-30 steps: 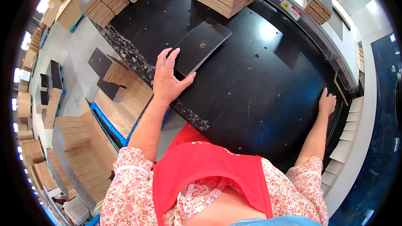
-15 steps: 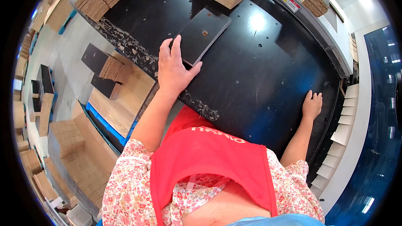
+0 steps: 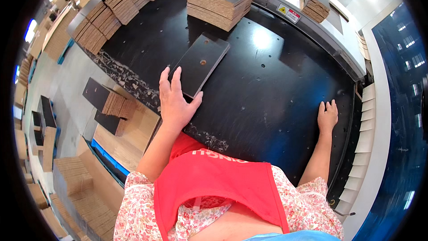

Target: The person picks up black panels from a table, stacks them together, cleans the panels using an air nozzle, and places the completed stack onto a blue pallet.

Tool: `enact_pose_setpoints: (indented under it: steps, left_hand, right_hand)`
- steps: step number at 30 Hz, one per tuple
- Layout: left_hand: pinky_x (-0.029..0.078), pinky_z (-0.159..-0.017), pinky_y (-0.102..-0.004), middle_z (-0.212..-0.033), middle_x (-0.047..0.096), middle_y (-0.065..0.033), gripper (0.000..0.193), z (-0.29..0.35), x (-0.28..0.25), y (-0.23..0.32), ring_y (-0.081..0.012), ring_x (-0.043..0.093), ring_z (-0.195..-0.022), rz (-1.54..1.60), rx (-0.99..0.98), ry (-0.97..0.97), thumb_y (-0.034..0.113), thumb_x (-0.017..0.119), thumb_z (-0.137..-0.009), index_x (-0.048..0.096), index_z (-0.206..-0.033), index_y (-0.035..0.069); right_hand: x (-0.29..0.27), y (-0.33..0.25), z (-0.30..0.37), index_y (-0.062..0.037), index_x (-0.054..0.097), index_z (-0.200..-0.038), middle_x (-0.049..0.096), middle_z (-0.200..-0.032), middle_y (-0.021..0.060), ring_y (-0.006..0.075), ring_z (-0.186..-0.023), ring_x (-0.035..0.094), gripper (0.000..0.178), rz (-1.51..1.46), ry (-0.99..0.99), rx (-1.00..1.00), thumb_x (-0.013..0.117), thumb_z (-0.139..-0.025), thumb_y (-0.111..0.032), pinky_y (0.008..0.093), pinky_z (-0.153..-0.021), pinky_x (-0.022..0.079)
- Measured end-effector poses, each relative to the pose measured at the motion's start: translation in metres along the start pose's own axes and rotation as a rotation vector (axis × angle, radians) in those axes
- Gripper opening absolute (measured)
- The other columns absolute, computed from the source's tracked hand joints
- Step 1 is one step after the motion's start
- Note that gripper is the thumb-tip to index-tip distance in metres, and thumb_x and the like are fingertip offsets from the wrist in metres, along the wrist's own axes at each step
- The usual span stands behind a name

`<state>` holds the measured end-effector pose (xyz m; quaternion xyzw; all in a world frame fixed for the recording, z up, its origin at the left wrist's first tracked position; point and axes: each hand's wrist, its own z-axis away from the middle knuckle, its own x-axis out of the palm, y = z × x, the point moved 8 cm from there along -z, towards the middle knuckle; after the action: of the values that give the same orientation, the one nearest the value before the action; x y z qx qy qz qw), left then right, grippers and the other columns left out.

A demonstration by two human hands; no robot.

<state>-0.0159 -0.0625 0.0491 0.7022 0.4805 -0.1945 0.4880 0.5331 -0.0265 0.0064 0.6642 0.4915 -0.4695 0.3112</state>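
A dark rectangular board with two small holes along its face lies flat on the black worktable. My left hand spans the board's near end, fingers along its left edge and thumb at the near right corner. Off to the right, my right hand rests on the tabletop with fingers stretched forward, holding nothing. Beyond the board stands a stack of dark-faced particleboard pieces.
More particleboard stacks line the table's far left edge. A lower stack sits on wood-coloured panels at my left, near an open carton. Chips litter the table's left edge. White overlapping flaps border the right side.
The view has tilted, so the table's far stacks show more fully. Left hand and board appear lower in the picture, still together. The right hand remains on the tabletop.
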Motion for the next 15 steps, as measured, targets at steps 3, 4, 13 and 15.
enact_pose_setpoints:
  steps: [3,4,13,15]
  left_hand:
    - [0.037,-0.110,-0.0478,-0.150,0.030,-0.0238,0.086,0.0006,0.0000,0.0027,-0.0428,0.039,-0.134,-0.002,0.009,0.014,0.023,0.081,-0.073,0.038,-0.146,0.007]
    - [0.037,-0.110,-0.0478,-0.150,0.030,-0.0237,0.086,0.0004,-0.0010,0.0040,-0.0428,0.039,-0.134,-0.005,0.003,0.014,0.023,0.081,-0.073,0.038,-0.146,0.007]
    - [0.035,-0.111,-0.0484,-0.150,0.030,-0.0228,0.090,0.0022,-0.0012,0.0037,-0.0422,0.037,-0.136,-0.027,-0.011,-0.012,0.023,0.082,-0.071,0.036,-0.147,0.007]
    - [0.035,-0.111,-0.0485,-0.151,0.030,-0.0225,0.091,0.0026,-0.0029,0.0030,-0.0421,0.037,-0.136,-0.028,-0.024,-0.017,0.022,0.082,-0.071,0.036,-0.147,0.007]
  right_hand:
    - [-0.0009,-0.0029,-0.0004,-0.0002,0.068,-0.116,0.050,-0.145,0.0213,0.0375,-0.133,0.047,0.042,-0.008,0.018,-0.017,0.054,-0.098,-0.035,0.0483,-0.111,0.036]
    - [-0.0018,-0.0019,-0.0014,-0.0002,0.068,-0.116,0.050,-0.144,0.0213,0.0375,-0.133,0.047,0.042,-0.006,0.023,-0.026,0.054,-0.098,-0.035,0.0484,-0.111,0.036]
    - [-0.0052,-0.0019,-0.0001,0.0016,0.068,-0.117,0.049,-0.146,0.0214,0.0370,-0.134,0.046,0.044,-0.045,0.016,0.009,0.056,-0.096,-0.035,0.0481,-0.112,0.035]
    - [-0.0031,-0.0042,0.0018,0.0016,0.068,-0.117,0.049,-0.146,0.0208,0.0367,-0.134,0.046,0.044,-0.050,0.009,0.013,0.056,-0.096,-0.035,0.0479,-0.112,0.035]
